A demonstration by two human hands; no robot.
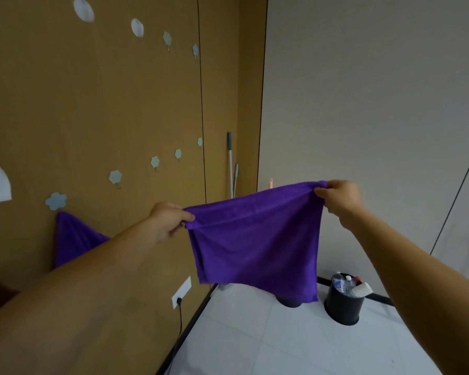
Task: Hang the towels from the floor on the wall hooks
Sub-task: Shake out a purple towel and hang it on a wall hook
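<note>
A purple towel (257,244) hangs spread out in the air in front of me. My left hand (168,220) pinches its upper left corner and my right hand (339,197) pinches its upper right corner. The top edge is stretched between them. On the brown wall panel to the left, a second purple towel (71,239) hangs from a flower-shaped hook (56,201), partly hidden by my left forearm. Further flower-shaped hooks (115,177) run up the wall in a row, with another row of hooks (167,38) higher up.
A black bin (341,307) with bottles stands on the pale tiled floor at the right. Another dark round object (289,301) sits partly behind the towel. Mop handles (230,163) lean in the corner. A wall socket (181,292) with a black cable sits low on the panel.
</note>
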